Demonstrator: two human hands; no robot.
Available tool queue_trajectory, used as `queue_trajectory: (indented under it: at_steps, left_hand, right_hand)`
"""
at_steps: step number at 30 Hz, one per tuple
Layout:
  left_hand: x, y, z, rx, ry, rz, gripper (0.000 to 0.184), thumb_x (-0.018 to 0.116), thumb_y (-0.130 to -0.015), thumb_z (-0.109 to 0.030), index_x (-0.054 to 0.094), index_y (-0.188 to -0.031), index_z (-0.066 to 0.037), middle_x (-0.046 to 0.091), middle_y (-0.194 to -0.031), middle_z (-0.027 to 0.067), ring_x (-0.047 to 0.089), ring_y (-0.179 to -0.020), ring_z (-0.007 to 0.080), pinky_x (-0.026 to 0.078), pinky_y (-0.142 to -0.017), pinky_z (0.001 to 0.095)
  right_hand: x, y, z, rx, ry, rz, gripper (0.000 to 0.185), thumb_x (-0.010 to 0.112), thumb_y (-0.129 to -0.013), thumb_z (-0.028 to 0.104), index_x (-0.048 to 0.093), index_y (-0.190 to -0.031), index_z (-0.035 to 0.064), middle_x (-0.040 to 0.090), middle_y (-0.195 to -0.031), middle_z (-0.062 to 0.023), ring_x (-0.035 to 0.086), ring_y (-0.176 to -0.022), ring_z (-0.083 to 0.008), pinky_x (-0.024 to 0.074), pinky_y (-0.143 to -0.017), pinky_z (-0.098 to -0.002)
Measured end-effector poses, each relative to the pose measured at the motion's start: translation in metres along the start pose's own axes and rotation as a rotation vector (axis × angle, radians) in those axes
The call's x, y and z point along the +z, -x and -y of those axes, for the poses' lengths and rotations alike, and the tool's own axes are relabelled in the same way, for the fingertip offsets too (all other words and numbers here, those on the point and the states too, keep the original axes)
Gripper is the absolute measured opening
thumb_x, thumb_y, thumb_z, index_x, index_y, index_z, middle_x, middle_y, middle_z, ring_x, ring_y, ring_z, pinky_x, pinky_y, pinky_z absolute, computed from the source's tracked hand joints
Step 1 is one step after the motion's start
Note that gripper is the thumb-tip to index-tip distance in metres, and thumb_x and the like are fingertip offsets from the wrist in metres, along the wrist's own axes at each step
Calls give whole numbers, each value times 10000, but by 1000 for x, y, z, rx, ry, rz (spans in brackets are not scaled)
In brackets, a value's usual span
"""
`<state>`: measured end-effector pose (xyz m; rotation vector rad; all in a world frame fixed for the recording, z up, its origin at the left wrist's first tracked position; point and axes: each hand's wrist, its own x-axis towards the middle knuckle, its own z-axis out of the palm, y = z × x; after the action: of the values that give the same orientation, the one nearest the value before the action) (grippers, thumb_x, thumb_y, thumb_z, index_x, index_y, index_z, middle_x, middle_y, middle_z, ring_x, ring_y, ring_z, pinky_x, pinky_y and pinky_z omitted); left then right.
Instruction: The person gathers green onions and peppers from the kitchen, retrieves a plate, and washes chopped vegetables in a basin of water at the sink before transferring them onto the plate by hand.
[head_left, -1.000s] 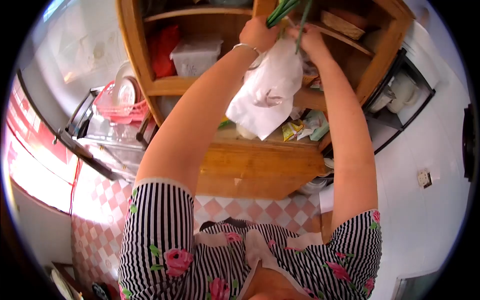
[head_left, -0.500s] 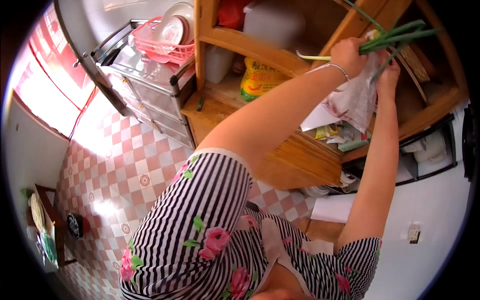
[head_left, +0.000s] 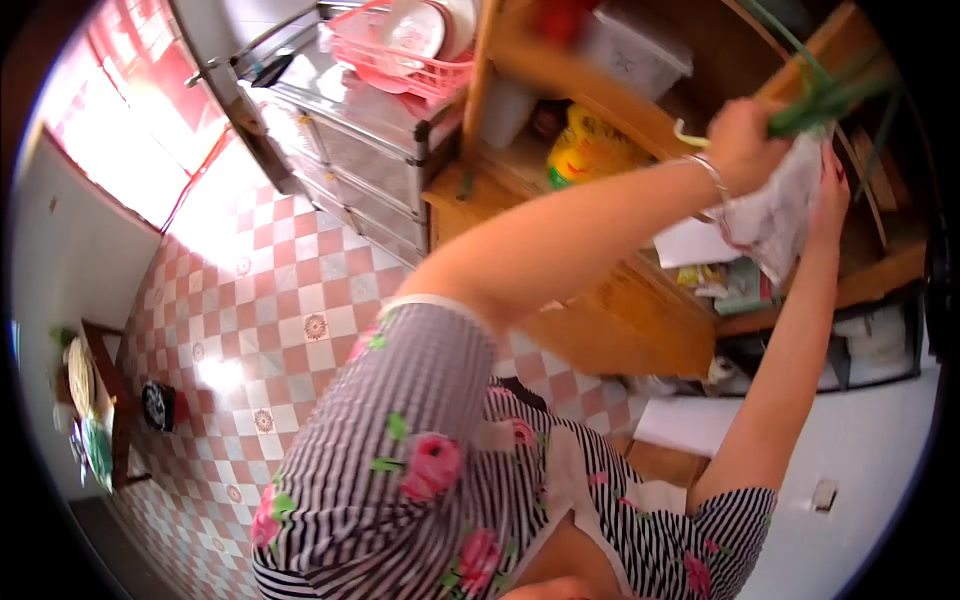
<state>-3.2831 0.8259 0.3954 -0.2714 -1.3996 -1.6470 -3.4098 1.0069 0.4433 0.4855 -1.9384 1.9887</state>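
We've got our left hand (head_left: 745, 150) at the upper left of the crumpled white plastic bag (head_left: 782, 215), fingers wrapped round long green scallion stalks (head_left: 805, 112), running roughly left to right above the bag; our right hand (head_left: 830, 195), farther from the stalks, borders its right edge, grip unclear.
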Motion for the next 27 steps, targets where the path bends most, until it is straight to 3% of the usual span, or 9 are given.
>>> queue_trajectory:
  at_steps: [2,5,10,12,14,17,21,23,27]
  left_hand:
    - [-40,7,-2,62,63,62,143,656,-735,-63,649,-875,-37,637,-750,108,592,-644,172,468,-627,294]
    - [-90,15,-26,-150,435,26,151,567,-866,-120,612,-985,-39,557,-773,-15,501,-678,71,409,-589,197]
    - [-170,23,-45,-326,617,-105,229,516,-903,-153,534,-1105,-46,480,-684,-58,396,-559,7,277,-475,153]
    - [-202,36,-42,-452,656,-266,56,565,-868,-112,540,-914,-93,593,-775,3,563,-650,67,364,-471,153]
    - [-232,56,-36,-387,480,-158,208,523,-889,-151,572,-1049,-28,527,-812,-14,421,-626,52,313,-500,178]
    - [-258,97,-27,-590,406,-165,225,516,-891,-186,579,-990,6,556,-734,-7,466,-628,68,354,-565,188]
    - [-246,174,-23,-927,348,-10,254,506,-904,-215,570,-1029,-3,542,-741,-6,453,-637,61,356,-565,197]
    - [-239,205,-23,-1063,403,87,270,505,-904,-211,544,-1072,-3,532,-771,-10,459,-650,65,369,-568,206]
    - [-229,238,-21,-1149,479,204,274,494,-913,-198,511,-1128,-30,550,-934,-4,516,-817,87,422,-677,210]
  right_hand:
    - [7,19,17,2,39,-106,352,689,-771,312,592,-944,21,531,-753,-7,508,-679,-109,421,-605,-237]
    - [-6,28,23,-15,-33,-249,399,715,-742,363,599,-947,41,262,-554,82,214,-447,-20,141,-406,-215]
    - [-28,56,39,-52,-42,-477,403,615,-799,421,592,-939,44,213,-576,60,194,-474,-67,163,-440,-228]
    - [-45,71,46,-90,84,-575,428,483,-820,482,598,-863,72,198,-566,60,178,-491,-88,168,-482,-239]
    - [-44,111,50,-137,33,-639,434,389,-846,456,598,-824,76,199,-537,65,197,-483,-81,192,-477,-234]
    - [-15,186,29,-148,62,-301,455,312,-888,414,603,-835,68,259,-513,69,268,-482,-55,221,-431,-212]
    - [94,318,-41,358,-130,-22,404,396,-912,415,538,-1056,65,383,-646,79,326,-546,-25,260,-461,-178]
    - [118,371,-70,62,446,252,402,361,-931,273,383,-1237,13,508,-1045,-107,523,-881,-231,427,-749,-380]
    - [154,406,-67,270,457,227,551,340,-925,313,195,-1332,-30,612,-881,-143,583,-784,-315,444,-694,-411]
